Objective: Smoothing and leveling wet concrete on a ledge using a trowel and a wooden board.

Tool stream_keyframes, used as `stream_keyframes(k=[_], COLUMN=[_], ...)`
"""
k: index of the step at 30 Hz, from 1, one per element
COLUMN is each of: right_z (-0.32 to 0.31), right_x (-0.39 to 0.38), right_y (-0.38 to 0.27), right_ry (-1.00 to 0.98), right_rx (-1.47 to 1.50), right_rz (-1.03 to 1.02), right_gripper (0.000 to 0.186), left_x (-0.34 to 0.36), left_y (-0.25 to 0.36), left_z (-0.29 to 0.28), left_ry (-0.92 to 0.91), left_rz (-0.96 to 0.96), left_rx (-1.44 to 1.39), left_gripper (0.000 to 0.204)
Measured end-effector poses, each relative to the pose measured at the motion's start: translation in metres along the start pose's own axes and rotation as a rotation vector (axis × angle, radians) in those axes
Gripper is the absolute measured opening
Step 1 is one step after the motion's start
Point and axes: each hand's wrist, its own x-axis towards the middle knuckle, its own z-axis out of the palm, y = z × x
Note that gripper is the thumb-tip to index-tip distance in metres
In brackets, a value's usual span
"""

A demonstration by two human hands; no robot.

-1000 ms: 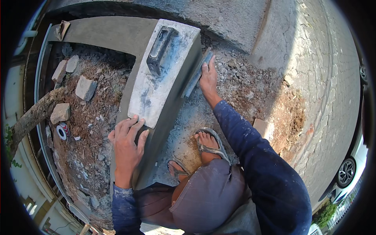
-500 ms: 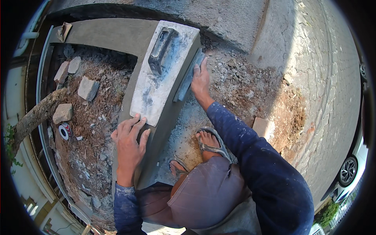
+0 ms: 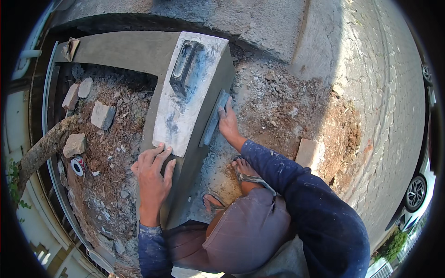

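A long white plastering float (image 3: 172, 127), stained blue-grey, lies along the top of the low grey rendered wall (image 3: 123, 48). Its black handle (image 3: 175, 85) faces up. My left hand (image 3: 153, 183) is open, with its fingertips resting on the float's near end and its fingers spread over the wall top. On the wall's right side, my right hand (image 3: 230, 126) grips a blue-grey hand float (image 3: 214, 119), which lies flat against the rendered face. Its handle is hidden by my hand and the angle.
Soil and rubble with several broken blocks (image 3: 103, 116) and a tape roll (image 3: 78, 167) fill the bed at left, crossed by a tree trunk (image 3: 44, 141). A folded paper piece (image 3: 70, 48) sits on the far wall. Another block (image 3: 307, 153) lies right, before the paving (image 3: 371, 116).
My right hand has slid the blue-grey float down the side face, nearer to me. My left hand stays at the white float's near end. The whole view has shifted slightly.
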Motion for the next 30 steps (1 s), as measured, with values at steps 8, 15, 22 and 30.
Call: stream_keyframes(k=[8,15,22,30], right_z=[-0.014,-0.024,-0.026,-0.033], right_x=[0.012,0.036,0.036,0.069], right_y=[-0.047,0.007,0.015,-0.061], right_ry=[-0.023,0.020,-0.081,0.054], right_rx=[0.120,0.030,-0.059,0.108], right_rz=[-0.068,0.060,0.154,-0.045], right_gripper=[0.065,0.066,0.064,0.064], left_x=[-0.003,-0.001,0.002,-0.003], left_y=[-0.004,-0.004,0.003,-0.001], left_z=[0.001,-0.003,0.000,-0.004], left_ry=[0.024,-0.005,-0.026,-0.011], left_rz=[-0.013,0.007,0.008,0.002], left_rx=[-0.011,-0.007,-0.020,-0.007], left_gripper=[0.033,0.035,0.037,0.037])
